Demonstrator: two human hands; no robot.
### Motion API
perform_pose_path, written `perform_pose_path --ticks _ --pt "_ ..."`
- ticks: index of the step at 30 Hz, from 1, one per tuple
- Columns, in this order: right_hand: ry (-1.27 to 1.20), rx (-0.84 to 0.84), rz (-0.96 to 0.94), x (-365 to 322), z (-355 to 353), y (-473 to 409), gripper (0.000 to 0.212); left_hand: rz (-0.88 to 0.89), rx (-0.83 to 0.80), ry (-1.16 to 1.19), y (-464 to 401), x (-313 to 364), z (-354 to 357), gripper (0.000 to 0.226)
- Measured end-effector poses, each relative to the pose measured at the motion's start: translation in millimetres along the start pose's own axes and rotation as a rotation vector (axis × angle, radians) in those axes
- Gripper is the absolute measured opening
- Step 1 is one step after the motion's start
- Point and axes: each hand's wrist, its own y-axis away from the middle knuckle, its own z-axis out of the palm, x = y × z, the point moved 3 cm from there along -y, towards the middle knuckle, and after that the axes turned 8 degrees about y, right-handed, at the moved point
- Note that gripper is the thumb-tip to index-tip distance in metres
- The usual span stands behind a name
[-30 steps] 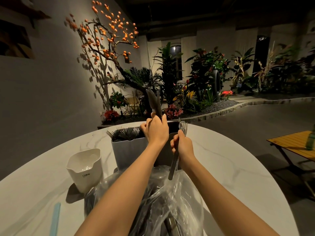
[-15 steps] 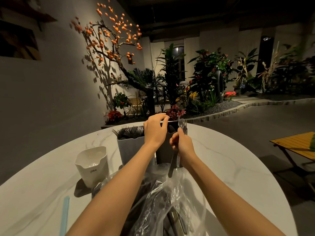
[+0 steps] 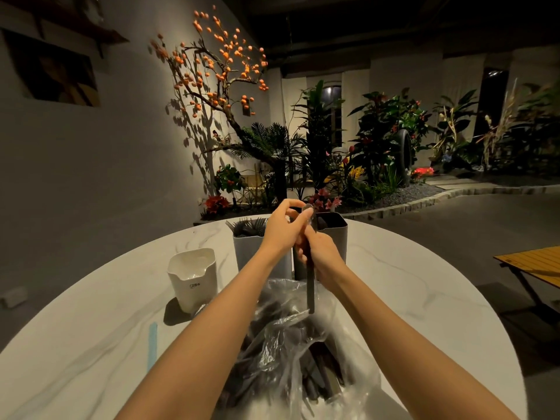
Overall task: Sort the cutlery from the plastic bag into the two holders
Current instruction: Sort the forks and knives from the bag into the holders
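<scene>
Since a moment ago, left hand [image 3: 280,230] has reached over to pinch the spoon [image 3: 310,268] top; right hand [image 3: 318,253] grips its handle upright above the plastic bag [image 3: 303,344]. White cup [image 3: 194,278] left reads "CROW"; two holders [image 3: 251,253] behind.

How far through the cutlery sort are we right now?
Partly done. The left holder already bristles with forks. In hand: the right hand grips a dark-handled utensil while the left hand pinches its top end, beside the dark holder. Left: the bag still holds many pieces.
</scene>
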Motion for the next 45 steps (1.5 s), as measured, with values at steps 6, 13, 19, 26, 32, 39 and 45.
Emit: perform_pose_path --ticks 6,13,19,26,32,39,45 --pt "0.002 -0.135 -0.008 -0.8 16.8 9.1 0.046 -0.009 0.056 -0.021 12.9 4.4 -26.8 0.024" --pt "0.148 -0.162 -0.049 1.2 24.1 13.2 0.056 -0.016 0.204 -0.040 11.1 -4.5 -55.8 0.015" --pt "0.227 -0.136 0.030 3.1 21.7 9.1 0.052 -0.136 0.496 -0.067 7.6 -12.9 -78.3 0.021" --pt "0.417 -0.010 -0.103 0.5 24.1 3.2 0.032 -0.342 0.275 0.192 10.9 -16.3 -70.9 0.028" --pt "0.188 0.163 0.037 14.8 15.1 -7.5 0.054 -0.267 0.513 0.426 9.4 -9.2 -81.9 0.024" --pt "0.054 0.206 0.028 13.4 7.0 -15.0 0.052 -0.138 0.642 0.320 -1.2 -7.9 -94.2 0.026" --pt "-0.054 0.142 0.028 8.3 12.5 -18.8 0.051 -0.251 0.438 -0.172 -10.3 -26.3 -84.9 0.031"
